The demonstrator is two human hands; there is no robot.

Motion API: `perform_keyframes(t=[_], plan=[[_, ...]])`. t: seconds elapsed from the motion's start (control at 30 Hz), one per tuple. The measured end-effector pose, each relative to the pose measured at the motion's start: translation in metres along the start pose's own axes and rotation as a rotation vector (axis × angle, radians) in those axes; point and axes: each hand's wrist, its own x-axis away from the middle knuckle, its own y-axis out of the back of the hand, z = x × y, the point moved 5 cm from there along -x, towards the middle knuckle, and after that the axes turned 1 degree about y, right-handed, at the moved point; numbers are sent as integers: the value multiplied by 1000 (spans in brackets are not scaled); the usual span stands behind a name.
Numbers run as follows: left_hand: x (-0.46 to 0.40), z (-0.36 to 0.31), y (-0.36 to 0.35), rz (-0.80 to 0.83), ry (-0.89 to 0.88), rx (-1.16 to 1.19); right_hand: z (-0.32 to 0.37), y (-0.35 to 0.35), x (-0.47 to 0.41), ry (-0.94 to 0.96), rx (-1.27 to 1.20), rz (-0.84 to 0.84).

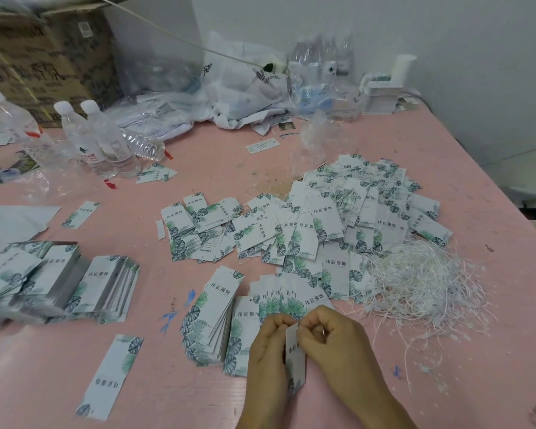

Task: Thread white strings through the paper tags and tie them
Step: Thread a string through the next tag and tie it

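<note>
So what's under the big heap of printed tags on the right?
Under the big heap of leaf-printed paper tags, only the pink table shows around its edges; loose white strings emerge beside it. Anything buried is hidden.

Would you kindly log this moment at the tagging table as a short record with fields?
surface: pink table
left hand: holds paper tag upright by its left edge
right hand: pinches the tag's top
string supply: tangle of white strings, right of the hands
tag supply: loose pile of tags mid-table; neat stacks at left
background: water bottles, cardboard box
</note>
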Motion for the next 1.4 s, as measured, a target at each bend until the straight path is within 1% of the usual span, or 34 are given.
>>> perform_keyframes(t=[0.1, 0.17, 0.27, 0.37, 0.43, 0.5, 0.7, 0.87, 0.93, 1.07, 1.17, 1.23, 1.3, 1.4], plan=[[-2, 4, 0, 24, 28, 78, -3, 0, 0, -12, -12, -3], [-2, 5, -1, 40, 20, 77, -3, 0, 0, -14, -39, 7], [-1, 3, -3, 52, 1, 82, -3, 0, -1, -47, -157, 38], [-2, 2, 0, -22, -9, 73, -11, 5, -2, -139, -295, 41], [-3, 0, 3, -74, -35, 62, -20, 8, -1, -229, -442, 46], [-2, -2, 5, -120, -37, 98, -31, 13, 1, -289, -550, 39], [-3, -10, 10, -192, -78, 230, -50, 26, 6, -361, -724, -3], [-5, -22, 10, -118, -56, 412, -52, 34, 6, -414, -903, -8], [-6, -25, 11, -117, -56, 460, -47, 36, 6, -429, -987, 0], [-7, -30, 15, -123, -61, 491, -38, 39, 7, -457, -1186, 32], [-5, -34, 16, -130, -97, 462, -30, 40, 8, -456, -1304, 86], [-5, -36, 13, -117, -144, 398, -25, 40, 7, -413, -1276, 109], [-3, -37, 8, -94, -183, 291, -19, 38, 6, -342, -1156, 112], [-1, -30, 0, -60, -161, 198, -8, 28, 5, -252, -986, 96]])
